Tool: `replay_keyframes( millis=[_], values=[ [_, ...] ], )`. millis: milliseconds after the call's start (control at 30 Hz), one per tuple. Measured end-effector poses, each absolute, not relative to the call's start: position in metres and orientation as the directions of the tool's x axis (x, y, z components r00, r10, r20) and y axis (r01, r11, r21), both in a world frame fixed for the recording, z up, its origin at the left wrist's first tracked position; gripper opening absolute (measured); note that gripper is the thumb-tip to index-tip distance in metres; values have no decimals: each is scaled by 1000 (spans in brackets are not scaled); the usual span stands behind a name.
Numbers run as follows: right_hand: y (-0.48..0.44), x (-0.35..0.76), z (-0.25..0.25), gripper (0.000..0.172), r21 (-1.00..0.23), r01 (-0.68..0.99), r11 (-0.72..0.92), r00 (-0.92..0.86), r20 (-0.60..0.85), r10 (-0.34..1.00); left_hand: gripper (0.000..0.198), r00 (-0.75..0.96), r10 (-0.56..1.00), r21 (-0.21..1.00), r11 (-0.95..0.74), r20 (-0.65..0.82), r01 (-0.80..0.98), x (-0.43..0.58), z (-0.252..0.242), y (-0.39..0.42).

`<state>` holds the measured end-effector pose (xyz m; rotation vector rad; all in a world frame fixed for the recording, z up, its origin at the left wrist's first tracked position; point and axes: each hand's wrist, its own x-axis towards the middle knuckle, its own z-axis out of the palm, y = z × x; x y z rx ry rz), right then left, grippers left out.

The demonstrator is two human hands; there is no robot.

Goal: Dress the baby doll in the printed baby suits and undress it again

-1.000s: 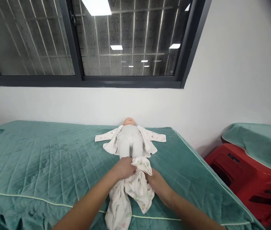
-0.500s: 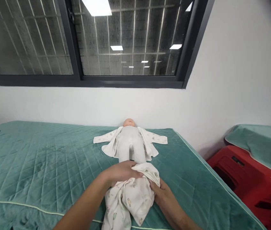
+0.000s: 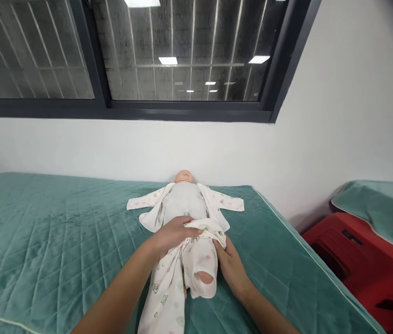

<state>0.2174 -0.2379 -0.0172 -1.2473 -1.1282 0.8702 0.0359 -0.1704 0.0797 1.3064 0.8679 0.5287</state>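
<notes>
A baby doll [image 3: 183, 199] lies on its back, head toward the wall, its white jacket [image 3: 151, 214] spread open with the sleeves out. White printed baby trousers [image 3: 199, 260] are partly over its legs. The doll's foot [image 3: 205, 277] shows inside the cuff of the leg on the right; the other trouser leg [image 3: 163, 292] trails flat toward me. My left hand [image 3: 177, 234] is closed on the waistband from the left, over the doll's thighs. On the right side, my right hand [image 3: 229, 264] pinches the same bunched waistband.
A green quilted cover [image 3: 60, 241] lies under the doll, with a piped edge on the right. Beyond that edge stand red plastic stools [image 3: 349, 260] with green cloth [image 3: 380, 204] on top. A white wall and dark-framed window [image 3: 182, 111] are behind.
Both hands have moved up the doll's legs with the trousers' waistband. The right-hand trouser leg has opened out, and a foot now shows in its cuff. The view has shifted slightly.
</notes>
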Motion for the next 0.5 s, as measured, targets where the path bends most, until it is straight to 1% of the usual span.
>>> replay_keyframes(
  millis=[67, 167, 233, 300, 367, 433, 500],
  values=[
    [-228, 220, -16, 44, -983, 111, 148, 242, 172, 955, 28, 570, 791, 975, 164, -222, 152, 39, 79, -162],
    [-214, 224, -13, 39, -977, 153, 149, 247, 183, 951, 28, 574, 801, 981, 85, -171, 173, 45, 73, -148],
    [-207, 226, -13, 36, -970, 188, 153, 244, 197, 950, 26, 583, 805, 982, -6, -108, 190, 48, 70, -141],
    [-204, 229, -14, 33, -965, 229, 124, 245, 181, 953, 22, 575, 817, 969, -109, -38, 220, 48, 69, -135],
    [-204, 230, -18, 31, -968, 242, 73, 267, 139, 954, 19, 578, 816, 957, -175, 8, 233, 44, 69, -133],
    [-207, 230, -21, 30, -973, 224, 62, 296, 129, 946, 17, 615, 788, 962, -177, 12, 208, 35, 67, -132],
    [-211, 229, -20, 32, -966, 231, 119, 292, 185, 938, 20, 671, 742, 985, -116, 2, 125, 23, 59, -131]
  ],
)
